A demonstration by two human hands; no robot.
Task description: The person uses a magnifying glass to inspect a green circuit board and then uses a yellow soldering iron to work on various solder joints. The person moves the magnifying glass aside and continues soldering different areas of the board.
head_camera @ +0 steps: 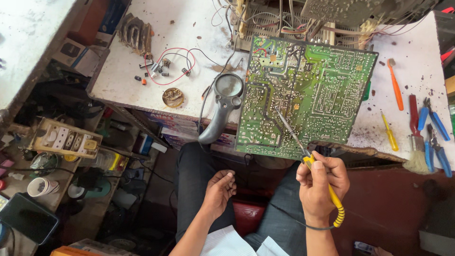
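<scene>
Overhead, green solder-dotted circuit board (303, 97)

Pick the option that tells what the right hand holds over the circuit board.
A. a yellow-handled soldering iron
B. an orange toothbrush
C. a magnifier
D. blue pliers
A: the right hand grips a yellow-handled soldering iron, its tip on the green circuit board.

Workbench: white, stained top (156, 28), scorched and worn along its front edge.
Side shelf: low wooden ledge (66, 189) at left, cluttered.
Seat: red stool (249, 215).
Floor: dark, reddish-brown (393, 208) at right.
Light: even daylight, soft shadows.
</scene>
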